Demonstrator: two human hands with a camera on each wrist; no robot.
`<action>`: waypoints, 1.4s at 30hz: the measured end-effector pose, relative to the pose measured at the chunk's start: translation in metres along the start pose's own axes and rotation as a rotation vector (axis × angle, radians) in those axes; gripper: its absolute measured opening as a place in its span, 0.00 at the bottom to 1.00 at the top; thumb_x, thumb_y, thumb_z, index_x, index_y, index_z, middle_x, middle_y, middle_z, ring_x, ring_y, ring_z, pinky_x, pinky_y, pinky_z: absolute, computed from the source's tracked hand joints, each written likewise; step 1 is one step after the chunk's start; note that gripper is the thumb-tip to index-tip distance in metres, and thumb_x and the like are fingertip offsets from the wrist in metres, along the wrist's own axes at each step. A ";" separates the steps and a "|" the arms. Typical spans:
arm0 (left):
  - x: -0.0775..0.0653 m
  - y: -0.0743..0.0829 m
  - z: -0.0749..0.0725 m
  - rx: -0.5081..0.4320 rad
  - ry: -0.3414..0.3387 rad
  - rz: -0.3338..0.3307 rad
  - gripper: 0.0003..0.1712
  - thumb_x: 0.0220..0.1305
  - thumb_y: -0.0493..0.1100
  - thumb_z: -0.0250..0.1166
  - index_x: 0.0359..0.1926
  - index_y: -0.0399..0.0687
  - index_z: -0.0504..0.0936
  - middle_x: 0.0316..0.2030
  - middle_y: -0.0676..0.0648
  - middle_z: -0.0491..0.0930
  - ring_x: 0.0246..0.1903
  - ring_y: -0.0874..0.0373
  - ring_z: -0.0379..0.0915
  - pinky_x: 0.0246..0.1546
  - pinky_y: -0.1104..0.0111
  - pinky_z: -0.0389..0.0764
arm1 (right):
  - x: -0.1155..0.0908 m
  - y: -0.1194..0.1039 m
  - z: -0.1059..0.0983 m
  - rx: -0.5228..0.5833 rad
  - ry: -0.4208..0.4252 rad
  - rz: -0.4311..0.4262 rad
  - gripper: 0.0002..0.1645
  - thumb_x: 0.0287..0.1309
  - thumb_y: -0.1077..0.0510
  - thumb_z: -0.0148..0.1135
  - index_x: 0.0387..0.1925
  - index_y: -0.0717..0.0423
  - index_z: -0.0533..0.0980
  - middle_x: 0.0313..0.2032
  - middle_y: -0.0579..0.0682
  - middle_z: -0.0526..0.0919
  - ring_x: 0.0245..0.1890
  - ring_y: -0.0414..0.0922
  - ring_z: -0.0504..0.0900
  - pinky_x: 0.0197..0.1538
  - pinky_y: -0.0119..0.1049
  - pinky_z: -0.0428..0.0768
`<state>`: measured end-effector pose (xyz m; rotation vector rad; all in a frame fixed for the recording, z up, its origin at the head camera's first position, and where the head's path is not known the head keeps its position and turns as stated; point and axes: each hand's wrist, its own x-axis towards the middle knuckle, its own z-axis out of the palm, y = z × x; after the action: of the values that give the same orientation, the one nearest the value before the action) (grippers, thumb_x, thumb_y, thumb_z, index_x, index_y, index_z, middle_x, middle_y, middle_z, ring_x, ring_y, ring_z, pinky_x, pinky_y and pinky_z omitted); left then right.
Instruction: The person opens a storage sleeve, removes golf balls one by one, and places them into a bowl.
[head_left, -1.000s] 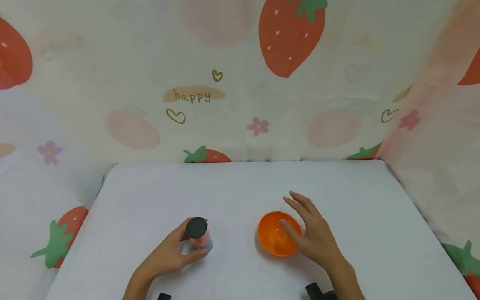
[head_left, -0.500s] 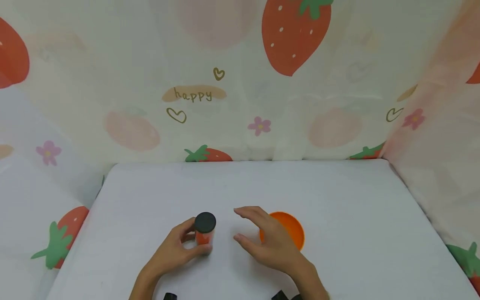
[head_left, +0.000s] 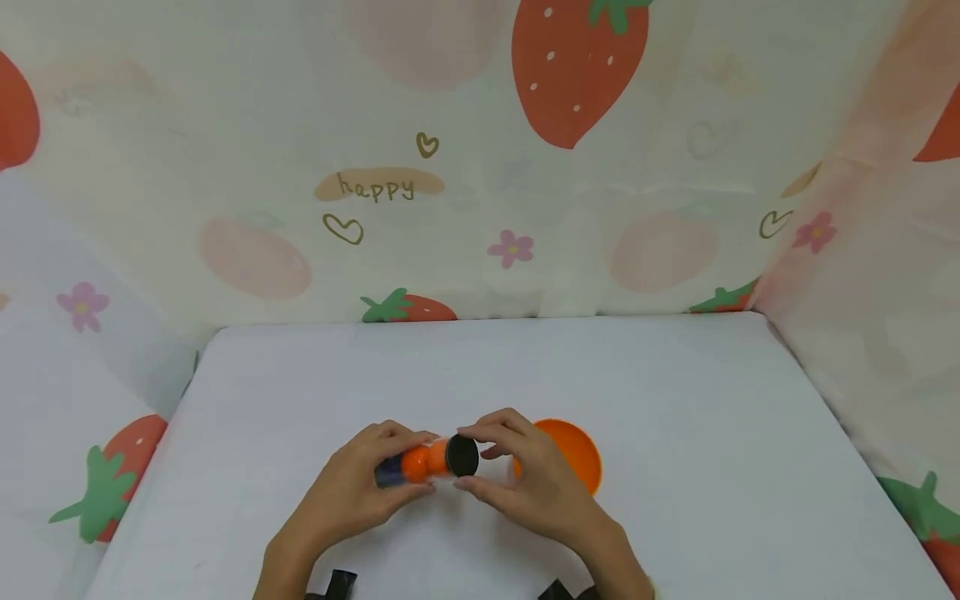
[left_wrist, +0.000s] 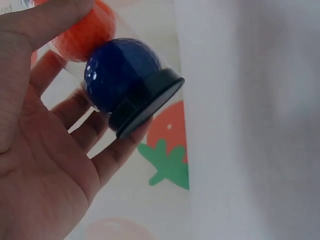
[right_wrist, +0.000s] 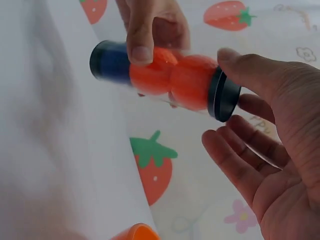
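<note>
A clear plastic tube of balls (head_left: 427, 461) lies tilted sideways between the hands in the head view. Two orange balls (right_wrist: 192, 80) and a dark blue ball (left_wrist: 120, 70) show through its wall, with a black cap at each end. My left hand (head_left: 356, 479) grips the tube round its body, thumb on the near side. On the right, my right hand (head_left: 536, 479) pinches the black cap (head_left: 462, 456) at that end between thumb and fingertips. An orange bowl (head_left: 576, 450) stands behind the right hand, which partly hides it.
The table has a white cover (head_left: 675, 400). Behind and beside it hangs strawberry-print cloth (head_left: 480, 167). Dark wrist-camera parts (head_left: 342, 583) show below both forearms at the lower edge of the head view.
The tube has tipped from upright to sideways, its cap turned right. My right hand has moved left from over the bowl and taken hold of the cap.
</note>
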<state>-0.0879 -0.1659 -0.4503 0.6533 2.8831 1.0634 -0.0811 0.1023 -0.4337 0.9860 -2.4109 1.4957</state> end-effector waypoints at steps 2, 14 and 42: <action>-0.001 0.003 0.000 0.035 0.005 0.010 0.32 0.55 0.57 0.83 0.61 0.76 0.84 0.48 0.71 0.80 0.50 0.70 0.75 0.58 0.60 0.86 | 0.000 0.000 -0.001 0.016 -0.013 0.005 0.27 0.61 0.53 0.78 0.61 0.51 0.82 0.52 0.47 0.83 0.50 0.41 0.86 0.51 0.36 0.91; -0.009 0.008 -0.003 0.117 0.004 0.096 0.33 0.54 0.51 0.83 0.62 0.71 0.85 0.54 0.70 0.81 0.55 0.67 0.77 0.55 0.61 0.87 | -0.001 0.001 0.000 0.075 -0.032 -0.018 0.22 0.50 0.61 0.83 0.49 0.52 0.87 0.41 0.47 0.89 0.41 0.37 0.89 0.45 0.37 0.92; -0.011 0.006 -0.020 0.128 0.002 0.036 0.32 0.54 0.50 0.84 0.61 0.66 0.86 0.52 0.66 0.84 0.52 0.65 0.80 0.56 0.60 0.87 | 0.000 -0.002 0.017 0.220 0.012 0.133 0.26 0.56 0.64 0.79 0.56 0.49 0.81 0.52 0.46 0.85 0.54 0.42 0.87 0.52 0.37 0.90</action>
<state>-0.0784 -0.1787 -0.4331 0.7123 2.9715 0.8888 -0.0763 0.0870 -0.4407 0.8658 -2.3836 1.8391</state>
